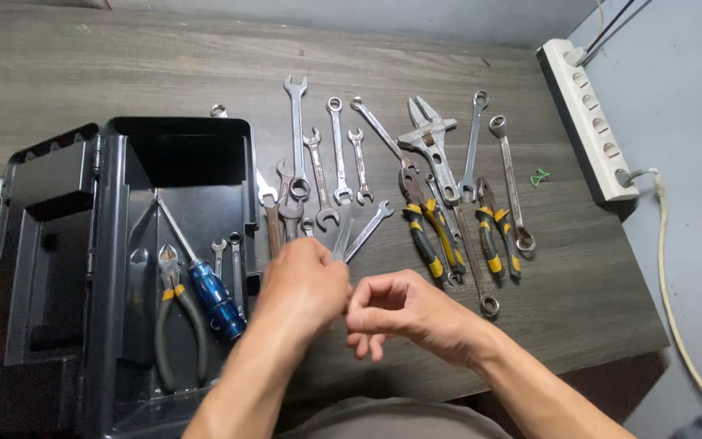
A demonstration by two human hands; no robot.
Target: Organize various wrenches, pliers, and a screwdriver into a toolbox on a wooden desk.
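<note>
Meeting at lower centre, the left hand (302, 284) pinches a small spanner (341, 241) while the right hand (404, 313) curls loosely, holding nothing visible. Most spanners lie sorted on the desk (578, 301); 4 tools remain in the toolbox (115, 244).

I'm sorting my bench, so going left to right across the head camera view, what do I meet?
Open black toolbox → blue-handled screwdriver inside it → left hand → right hand → yellow-handled pliers → white power strip.

Both hands (302, 284) (404, 313) together, fingers curled.
</note>
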